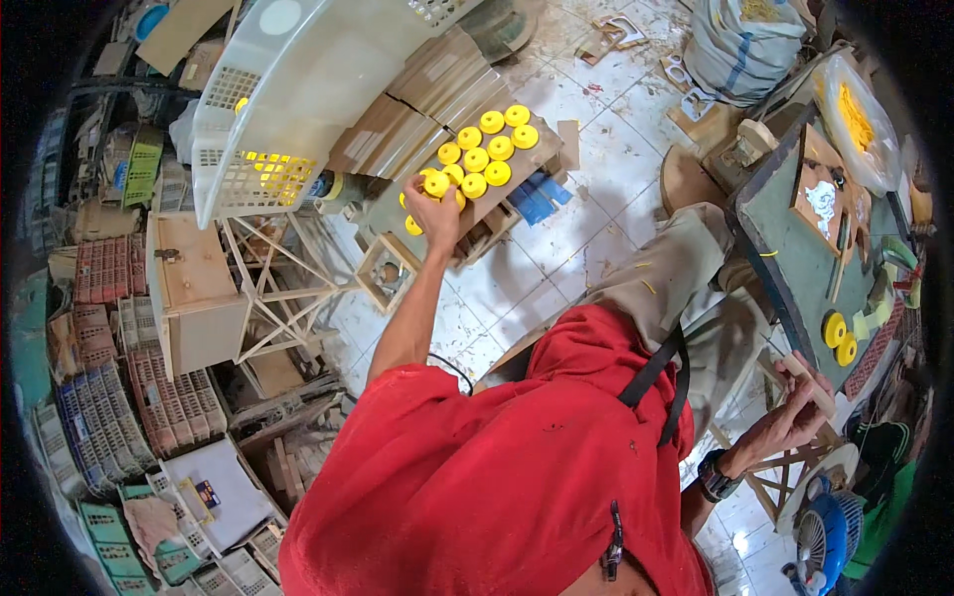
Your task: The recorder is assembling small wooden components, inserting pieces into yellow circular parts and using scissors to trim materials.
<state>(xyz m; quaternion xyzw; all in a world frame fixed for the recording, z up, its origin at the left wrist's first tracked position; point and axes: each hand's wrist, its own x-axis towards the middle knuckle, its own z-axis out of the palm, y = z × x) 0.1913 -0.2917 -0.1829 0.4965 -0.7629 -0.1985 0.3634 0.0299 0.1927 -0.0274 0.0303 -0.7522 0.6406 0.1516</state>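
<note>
The largest item is the pale plastic crate (308, 99), upper left of the frame; yellow parts show through its grid wall. The green-topped bench (800, 283) fills the right side and carries a clear bag (867, 149) of yellow pieces near its far edge. The low bench (535, 162), upper centre, lies below and beside the crate.

The left hand (433, 214) is over the near left end of the low bench, its thumb and fingers pinching one yellow disc (435, 184) by the rim. The raised hub faces up; a rim grip presumably leaves it unobstructed. Whether this disc is clear of the surface cannot be told.

The right hand (795, 417), lower right, is pressed around a flat wooden piece (810, 385) — held just beside the green-topped bench, apparently clear of the bench edge.

The remaining discs (500, 147) spread up and to the right of the left hand, mostly in loose rows, hubs upward — likely for easy counting and reach. A few lie just beside its fingers. Two loose discs (835, 330) sit at the near corner of the green-topped bench, above the right hand in the frame.
</note>
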